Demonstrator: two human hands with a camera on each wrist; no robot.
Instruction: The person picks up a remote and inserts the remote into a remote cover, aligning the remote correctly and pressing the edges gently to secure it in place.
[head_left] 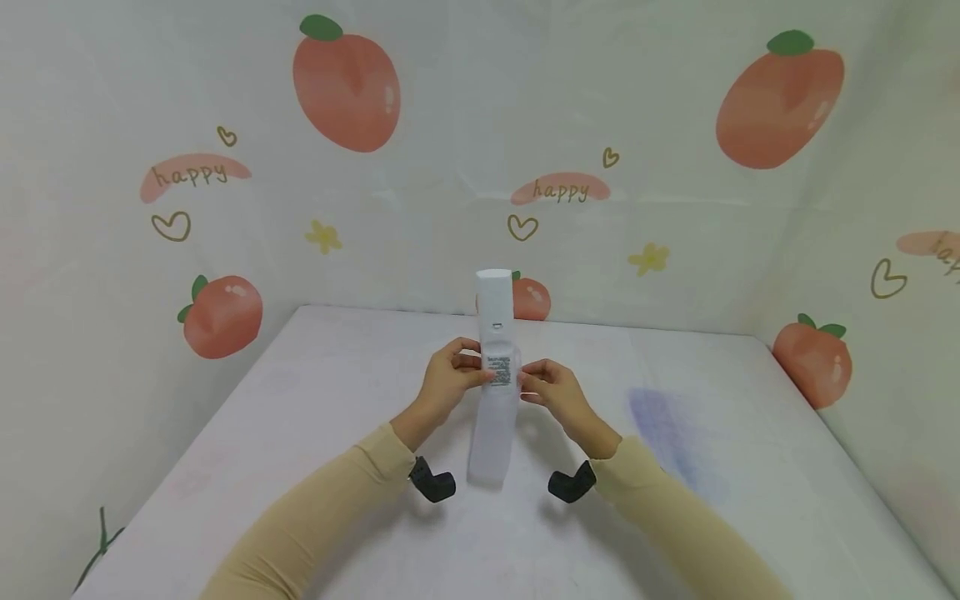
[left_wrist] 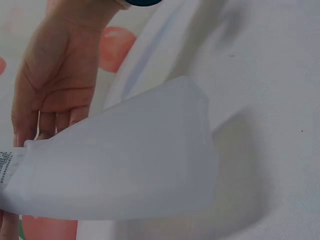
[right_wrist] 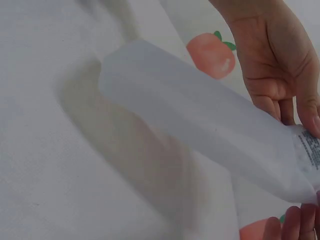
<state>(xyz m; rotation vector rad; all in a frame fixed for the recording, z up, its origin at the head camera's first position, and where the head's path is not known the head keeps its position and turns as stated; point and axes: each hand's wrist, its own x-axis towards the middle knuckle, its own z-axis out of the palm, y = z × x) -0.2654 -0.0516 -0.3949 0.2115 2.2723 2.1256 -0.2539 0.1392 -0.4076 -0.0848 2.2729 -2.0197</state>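
Left grip (head_left: 444, 382) curled at left edge of white object (head_left: 495, 300), thumb pressed on printed label (head_left: 499, 372); right grip (head_left: 557, 393) pinched at right edge, beside label. Object is held between both, mid-scene over tabletop (head_left: 315, 492), white top at far end. Frosted sleeve (head_left: 492, 442) is extended from label toward near side. Purple stain (head_left: 667, 425) is seen to right; far side is closed by fruit-printed backdrop (head_left: 450, 100).

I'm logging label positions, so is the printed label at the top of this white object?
No, the head view shows the printed label about midway down the white object, between the left grip and right grip.
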